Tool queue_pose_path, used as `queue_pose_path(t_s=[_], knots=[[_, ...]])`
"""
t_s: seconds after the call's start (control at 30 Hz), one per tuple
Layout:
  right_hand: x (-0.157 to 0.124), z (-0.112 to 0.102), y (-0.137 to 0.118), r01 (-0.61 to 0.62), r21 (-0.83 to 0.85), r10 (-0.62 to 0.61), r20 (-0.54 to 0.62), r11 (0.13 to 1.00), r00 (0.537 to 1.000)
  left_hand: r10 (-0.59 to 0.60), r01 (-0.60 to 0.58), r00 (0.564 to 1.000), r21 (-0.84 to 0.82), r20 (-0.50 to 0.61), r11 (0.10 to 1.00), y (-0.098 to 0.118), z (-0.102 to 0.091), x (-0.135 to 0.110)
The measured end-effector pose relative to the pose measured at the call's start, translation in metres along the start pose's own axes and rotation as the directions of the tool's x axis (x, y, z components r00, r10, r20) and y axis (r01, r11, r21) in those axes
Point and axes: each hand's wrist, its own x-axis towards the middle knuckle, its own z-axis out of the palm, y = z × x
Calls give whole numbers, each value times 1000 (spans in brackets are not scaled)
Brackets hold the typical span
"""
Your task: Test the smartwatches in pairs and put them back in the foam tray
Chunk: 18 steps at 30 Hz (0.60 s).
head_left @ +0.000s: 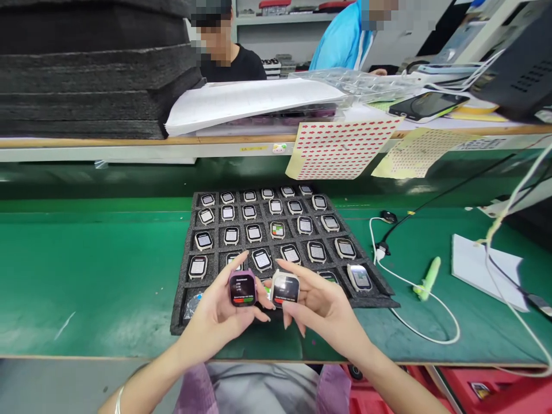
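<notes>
While the left hand grips a purple watch, the right a pale one, compartmented foam tray at twelve o'clock holds watches.

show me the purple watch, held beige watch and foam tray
purple watch (242, 289), head view, its screen
held beige watch (285, 287), head view, its screen
foam tray (181, 287), head view, left rim

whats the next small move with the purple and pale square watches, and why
Probably tap the red bar on the pale square watch with the right hand: its thumb lies at that screen's lower edge, close to the bar, while the left hand holds the purple square watch alongside.
</notes>
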Motion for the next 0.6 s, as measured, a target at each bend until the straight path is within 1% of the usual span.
queue_pose_path(t_s=[0.1, 0.17, 0.23, 0.3, 0.37, 0.47, 0.6], knots=[[-1, -1, 2, 22, 53, -22, 11, 998, 1000, -34, 38, 997, 63, -65, 997, 1, 2, 1], [-1, -2, 4, 31, 77, -31, -3, 997, 1000, -44, 53, 995, 93, -90, 994, 1, 2, 1], [-1, -2, 5, 28, 58, -25, -43, 998, 999, -35, 43, 996, 106, -81, 993, 1, 1, 0], [-1, -1, 6, 15, 8, -14, -89, 1000, 996, -23, 28, 999, 96, -48, 995, 0, 0, -1], [0, -1, 6, 6, -24, -9, -107, 1000, 994, -14, 16, 1000, 78, -24, 997, 0, -1, -1], [0, -1, 6, 17, -10, -18, -73, 1000, 997, -10, 14, 999, 76, -49, 997, -1, 0, 1], [-1, -3, 6, 22, 35, -23, 15, 999, 1000, -47, 60, 992, 108, -118, 992, -1, 0, 5]])
